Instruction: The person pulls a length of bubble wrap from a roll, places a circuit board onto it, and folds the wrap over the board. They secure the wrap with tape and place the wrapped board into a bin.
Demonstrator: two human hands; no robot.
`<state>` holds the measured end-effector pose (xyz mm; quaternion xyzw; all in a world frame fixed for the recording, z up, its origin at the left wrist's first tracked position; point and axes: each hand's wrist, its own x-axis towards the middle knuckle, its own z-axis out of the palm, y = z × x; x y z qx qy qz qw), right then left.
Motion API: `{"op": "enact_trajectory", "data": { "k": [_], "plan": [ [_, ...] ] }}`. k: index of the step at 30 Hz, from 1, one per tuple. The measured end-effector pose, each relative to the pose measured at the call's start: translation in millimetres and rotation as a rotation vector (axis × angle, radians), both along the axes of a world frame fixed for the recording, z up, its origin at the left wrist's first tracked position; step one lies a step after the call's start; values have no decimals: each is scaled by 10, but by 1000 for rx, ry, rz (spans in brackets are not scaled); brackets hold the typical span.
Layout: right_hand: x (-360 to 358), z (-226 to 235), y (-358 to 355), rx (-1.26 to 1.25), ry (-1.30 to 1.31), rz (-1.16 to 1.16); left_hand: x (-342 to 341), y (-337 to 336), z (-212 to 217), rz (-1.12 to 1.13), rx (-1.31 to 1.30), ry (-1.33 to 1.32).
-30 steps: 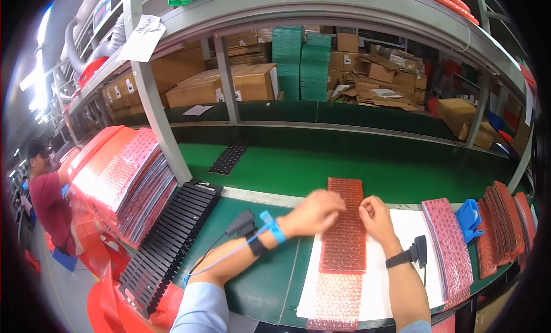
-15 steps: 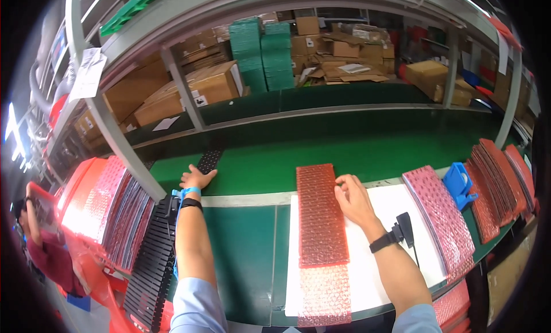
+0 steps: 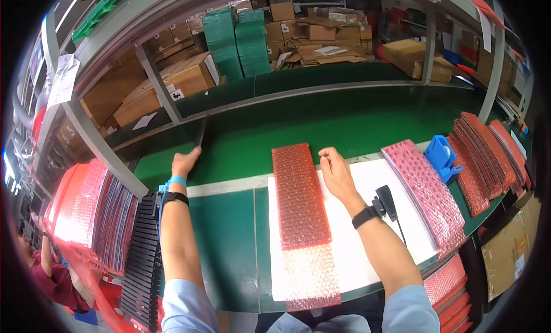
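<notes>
Black strip: a thin, flat, dark plastic strip lies on the green conveyor belt, its near end pinched in the left hand.
Left hand: the left hand is stretched far forward, fingers closed on the strip's end; a blue wrist strap and black band sit on the wrist.
Right hand: the right hand rests on the white mat, fingers loosely curled and holding nothing, just beside the long red bubble-wrap sleeve.
Left side: a stack of black ridged trays.
Right side: more pink bubble-wrap sleeves and a blue tape dispenser.
</notes>
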<state>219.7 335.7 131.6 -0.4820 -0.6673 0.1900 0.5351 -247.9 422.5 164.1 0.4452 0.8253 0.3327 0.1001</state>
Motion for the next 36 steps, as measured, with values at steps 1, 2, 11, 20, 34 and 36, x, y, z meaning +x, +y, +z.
{"op": "enact_trajectory", "data": {
  "k": [1, 2, 11, 20, 34, 36],
  "plan": [
    [-28, 4, 9, 17, 4, 4, -25, -50, 40, 5, -9, 1],
    [18, -44, 54, 2, -5, -12, 167, -99, 133, -86, 27, -508],
    [76, 45, -3, -31, -9, 77, 1802, -1380, 460, -658, 197, -1613],
    [-229, 341, -235, -425, 738, 463, 2432, -1928, 256, -992, 5, -1802],
    [14, 405, -159, -542, 818, 444, 2266, -1616, 200, -954, 118, -1383],
    [50, 430, -195, -579, 755, 408, 2180, -1590, 103, -891, 183, -1278]
  ]
}}
